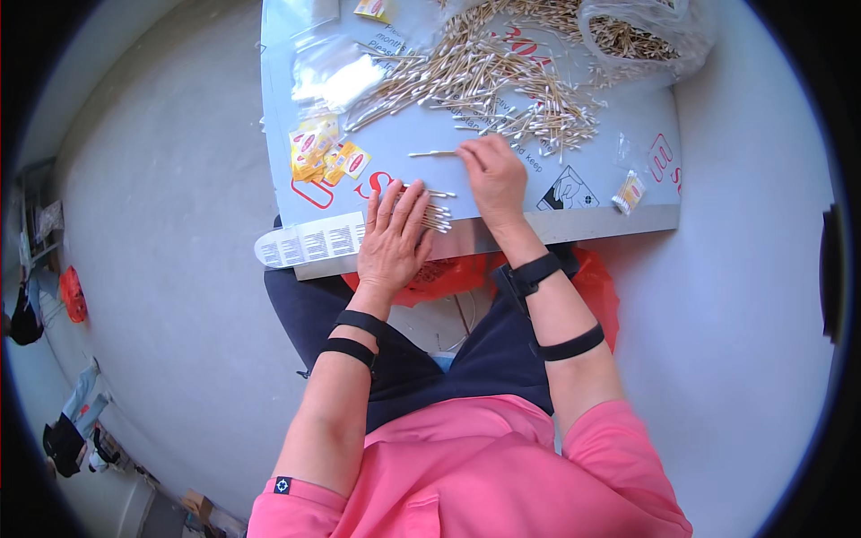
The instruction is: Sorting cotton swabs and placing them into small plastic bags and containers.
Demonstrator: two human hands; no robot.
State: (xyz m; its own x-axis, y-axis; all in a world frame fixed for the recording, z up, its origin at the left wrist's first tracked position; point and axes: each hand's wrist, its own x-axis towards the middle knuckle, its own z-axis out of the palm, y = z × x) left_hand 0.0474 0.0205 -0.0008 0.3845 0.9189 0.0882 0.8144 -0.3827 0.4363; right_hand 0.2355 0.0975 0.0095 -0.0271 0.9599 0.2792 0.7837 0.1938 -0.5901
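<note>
A pale table (647,112) with printed markings bears a loose heap of cotton swabs (489,76); grey floor (179,179) spreads well to the heap's left. Just left of the heap lie yellow packets (309,161), and at its far right sits a clear plastic bag (689,52) with swabs inside. On the heap's near side, the left hand (392,238) lies flat, fingers extended, over a small bunch of swabs (438,218), while the right hand (495,179) pinches a single swab (434,153) between thumb and fingers
</note>
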